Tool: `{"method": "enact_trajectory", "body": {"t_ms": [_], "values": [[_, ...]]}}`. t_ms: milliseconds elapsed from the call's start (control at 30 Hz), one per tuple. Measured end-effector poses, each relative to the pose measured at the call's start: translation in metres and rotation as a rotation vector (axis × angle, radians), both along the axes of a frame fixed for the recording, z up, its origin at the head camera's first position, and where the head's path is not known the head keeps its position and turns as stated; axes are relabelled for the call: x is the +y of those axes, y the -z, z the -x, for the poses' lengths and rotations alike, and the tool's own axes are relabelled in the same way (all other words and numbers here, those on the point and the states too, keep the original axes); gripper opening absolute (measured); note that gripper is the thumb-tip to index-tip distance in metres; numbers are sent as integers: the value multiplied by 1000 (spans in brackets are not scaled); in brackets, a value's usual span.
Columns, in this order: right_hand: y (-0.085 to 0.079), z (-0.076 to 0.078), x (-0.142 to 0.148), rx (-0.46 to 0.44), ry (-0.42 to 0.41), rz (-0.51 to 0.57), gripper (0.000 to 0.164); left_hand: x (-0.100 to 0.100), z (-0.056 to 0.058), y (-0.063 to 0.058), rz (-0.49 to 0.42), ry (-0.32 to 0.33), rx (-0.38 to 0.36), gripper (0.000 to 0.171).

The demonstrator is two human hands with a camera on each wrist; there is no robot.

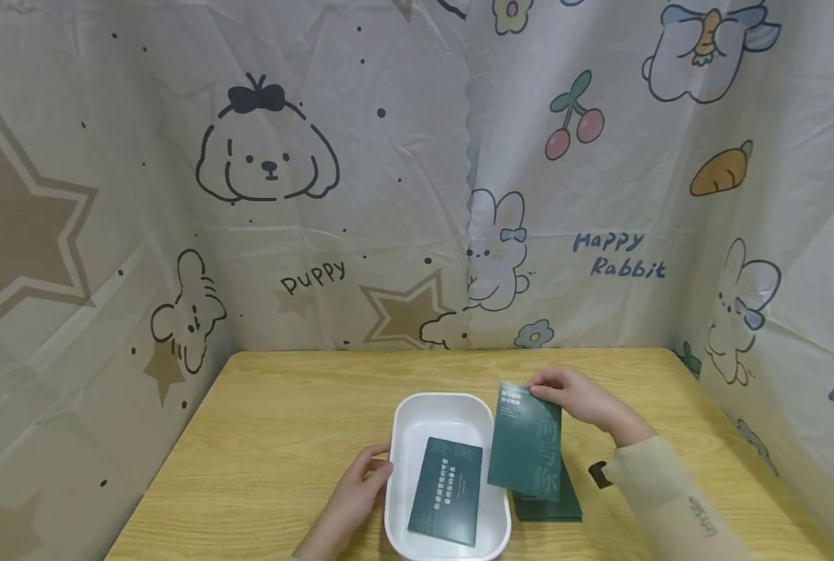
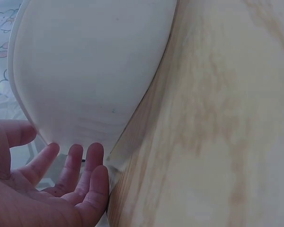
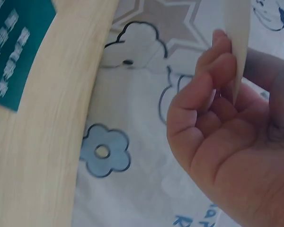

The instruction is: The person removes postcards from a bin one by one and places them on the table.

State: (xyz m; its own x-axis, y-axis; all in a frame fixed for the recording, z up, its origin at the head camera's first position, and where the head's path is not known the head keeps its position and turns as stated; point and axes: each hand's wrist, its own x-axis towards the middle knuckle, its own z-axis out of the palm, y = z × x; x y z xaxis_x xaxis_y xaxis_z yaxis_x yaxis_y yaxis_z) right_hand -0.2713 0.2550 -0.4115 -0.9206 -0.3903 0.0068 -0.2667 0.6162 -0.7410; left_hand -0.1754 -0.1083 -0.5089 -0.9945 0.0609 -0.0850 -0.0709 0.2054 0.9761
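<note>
My right hand [image 1: 576, 396] pinches a dark green printed card [image 1: 525, 440] by its top right corner, between thumb and fingers. The card is raised and tilted, overlapping the right rim of a white plastic tray [image 1: 404, 417] in the head view. From the right wrist, my hand [image 3: 227, 127] holds the card's pale side [image 3: 239, 42], seen nearly edge-on. Another green card [image 1: 446, 491] with white lettering lies inside the tray. My left hand [image 1: 360, 483] rests fingertips against the tray's left side; the left wrist view shows loosely bent fingers [image 2: 75, 158] at its outer wall [image 2: 90, 71].
A small stack of green cards [image 1: 569, 502] lies on the wooden table [image 1: 283, 421], right of the tray and partly hidden by the raised card. Printed cloth curtains [image 1: 360, 195] hang behind the table and along both sides. A black strap [image 1: 600, 474] shows at the right sleeve.
</note>
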Motion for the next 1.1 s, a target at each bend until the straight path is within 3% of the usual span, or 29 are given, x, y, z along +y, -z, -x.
{"method": "enact_trajectory", "body": {"t_ms": [167, 500, 867, 1100], "values": [[9, 6, 14, 0, -58, -23, 22, 0, 0, 1, -5, 2, -8, 43], [32, 13, 26, -39, -20, -88, 22, 0, 1, 2, 3, 5, -11, 43], [56, 20, 19, -35, -79, -129, 17, 0, 0, 1, 4, 4, -16, 44], [65, 20, 12, -32, -75, -119, 15, 1, 0, 1, -5, 5, -10, 43]]}}
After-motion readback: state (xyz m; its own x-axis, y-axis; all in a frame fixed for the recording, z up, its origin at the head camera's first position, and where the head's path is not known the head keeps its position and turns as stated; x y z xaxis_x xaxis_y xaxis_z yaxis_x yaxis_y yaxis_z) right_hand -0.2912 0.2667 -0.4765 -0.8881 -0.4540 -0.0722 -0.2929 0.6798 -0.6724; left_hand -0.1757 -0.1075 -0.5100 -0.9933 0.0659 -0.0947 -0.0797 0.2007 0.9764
